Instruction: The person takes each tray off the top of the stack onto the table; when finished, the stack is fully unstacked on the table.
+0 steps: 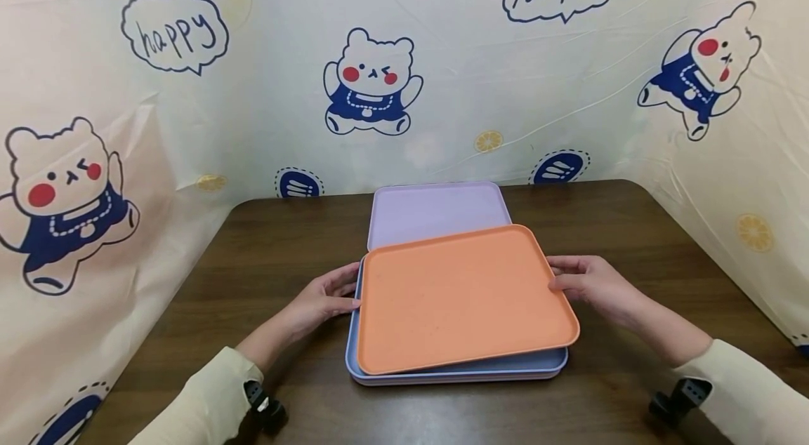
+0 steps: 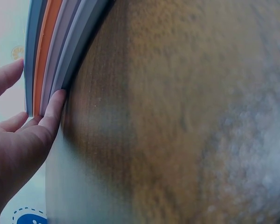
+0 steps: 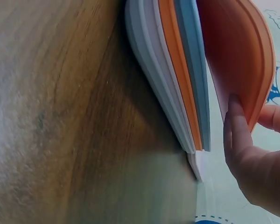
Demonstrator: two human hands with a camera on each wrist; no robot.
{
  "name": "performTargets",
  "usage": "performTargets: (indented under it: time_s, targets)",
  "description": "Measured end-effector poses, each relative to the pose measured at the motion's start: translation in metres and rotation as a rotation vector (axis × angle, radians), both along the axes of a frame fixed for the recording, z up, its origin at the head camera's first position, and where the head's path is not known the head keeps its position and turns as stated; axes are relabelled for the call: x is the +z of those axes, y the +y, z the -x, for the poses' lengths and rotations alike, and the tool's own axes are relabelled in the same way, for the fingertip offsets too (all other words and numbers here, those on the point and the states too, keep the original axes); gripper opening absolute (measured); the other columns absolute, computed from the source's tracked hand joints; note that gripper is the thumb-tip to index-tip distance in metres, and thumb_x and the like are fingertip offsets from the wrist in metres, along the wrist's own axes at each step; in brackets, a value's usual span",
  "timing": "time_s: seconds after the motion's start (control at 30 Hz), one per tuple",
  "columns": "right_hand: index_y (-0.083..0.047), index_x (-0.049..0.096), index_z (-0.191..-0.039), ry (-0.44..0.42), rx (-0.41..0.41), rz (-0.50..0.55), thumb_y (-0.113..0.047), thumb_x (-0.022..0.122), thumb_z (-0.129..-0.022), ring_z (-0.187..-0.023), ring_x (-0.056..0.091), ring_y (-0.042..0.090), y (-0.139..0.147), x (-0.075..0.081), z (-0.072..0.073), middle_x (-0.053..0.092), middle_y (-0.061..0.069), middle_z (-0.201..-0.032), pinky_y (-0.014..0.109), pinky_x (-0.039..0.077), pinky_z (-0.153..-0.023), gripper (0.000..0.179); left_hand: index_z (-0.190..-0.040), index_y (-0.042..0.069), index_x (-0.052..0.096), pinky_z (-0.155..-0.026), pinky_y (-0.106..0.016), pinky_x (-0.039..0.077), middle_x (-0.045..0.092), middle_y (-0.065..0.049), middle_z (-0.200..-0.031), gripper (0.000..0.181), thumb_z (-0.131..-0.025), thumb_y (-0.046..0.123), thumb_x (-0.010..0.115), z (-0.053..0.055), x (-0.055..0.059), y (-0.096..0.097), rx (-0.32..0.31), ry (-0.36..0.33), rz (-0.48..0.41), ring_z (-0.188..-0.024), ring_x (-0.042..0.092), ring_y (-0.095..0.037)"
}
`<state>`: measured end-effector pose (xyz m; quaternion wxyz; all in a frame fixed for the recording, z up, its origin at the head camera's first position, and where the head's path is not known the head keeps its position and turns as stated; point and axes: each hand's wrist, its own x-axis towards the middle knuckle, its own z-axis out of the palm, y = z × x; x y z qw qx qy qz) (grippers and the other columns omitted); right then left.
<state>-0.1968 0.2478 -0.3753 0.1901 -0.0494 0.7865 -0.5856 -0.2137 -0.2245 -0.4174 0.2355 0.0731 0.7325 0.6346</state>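
An orange tray [image 1: 464,297] lies slanted over a stack of trays, its right side raised off the blue tray [image 1: 524,359] on top. My right hand [image 1: 597,287] pinches the raised right edge. In the right wrist view, fingers [image 3: 240,128] lie against the orange tray's underside and the thumb [image 3: 273,116] is on its other side. At the stack's left side, my left hand [image 1: 319,301] rests with extended fingers against the edges. The left wrist view shows the fingers [image 2: 51,114] touching the stack's side, the lowest by the bottom tray [image 2: 77,51].
A purple tray [image 1: 439,210] lies behind the stack, partly covered by the orange one. Brown wooden table [image 1: 265,241] surrounds them. A printed cloth [image 1: 442,101] with bears hangs behind and at both sides. Another orange tray [image 3: 179,70] sits within the stack.
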Motion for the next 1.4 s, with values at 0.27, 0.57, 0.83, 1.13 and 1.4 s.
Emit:
performTargets:
  time_s: [0.27,0.57,0.83,1.13,1.4]
  targets:
    - [0.010,0.011,-0.146,-0.160,0.199,0.207,-0.008,0.059,-0.090,-0.107,0.063,0.013,0.010,-0.002,-0.005,0.057,0.006,-0.129,0.031,0.052,-0.091,0.076,-0.148,0.015,0.028,-0.099,-0.037,0.047,0.025,-0.010,-0.155,0.074,-0.085,0.015,0.068,-0.001,0.002,-0.001,-0.002,0.006,0.005,-0.140,0.031,-0.032]
    - [0.004,-0.001,-0.148,-0.175,0.262,0.287,-0.003,0.054,-0.092,-0.105,0.064,0.026,0.010,-0.004,-0.013,0.016,0.029,-0.149,0.047,0.053,-0.085,0.078,-0.149,0.015,0.026,-0.098,-0.036,0.048,0.024,-0.011,-0.156,0.075,-0.086,0.014,0.068,-0.002,0.002,-0.002,-0.010,0.007,0.001,-0.140,0.030,-0.033]
    - [-0.001,0.007,-0.150,-0.147,0.102,0.224,-0.011,0.055,-0.094,-0.101,0.066,0.022,0.012,-0.003,-0.020,0.038,0.023,-0.144,0.043,0.054,-0.082,0.075,-0.148,0.016,0.027,-0.098,-0.036,0.048,0.024,-0.010,-0.156,0.076,-0.085,0.015,0.069,-0.003,0.003,-0.001,-0.008,0.004,0.010,-0.140,0.030,-0.032]
    - [-0.018,0.050,-0.137,-0.096,-0.149,0.350,-0.014,0.057,-0.094,-0.089,0.070,0.012,0.024,-0.002,-0.018,0.069,-0.011,-0.102,0.031,0.057,-0.075,0.044,-0.148,0.018,0.027,-0.098,-0.037,0.047,0.024,-0.009,-0.156,0.077,-0.085,0.017,0.070,-0.005,0.004,-0.002,0.008,0.000,0.032,-0.141,0.030,-0.032]
    - [-0.029,0.071,-0.104,-0.085,-0.279,0.452,-0.012,0.060,-0.091,-0.082,0.070,0.010,0.042,0.004,-0.008,0.071,-0.012,-0.094,0.028,0.058,-0.070,0.024,-0.148,0.019,0.028,-0.100,-0.038,0.046,0.025,-0.008,-0.155,0.076,-0.085,0.017,0.070,-0.006,0.003,-0.002,0.014,0.007,0.044,-0.140,0.031,-0.031]
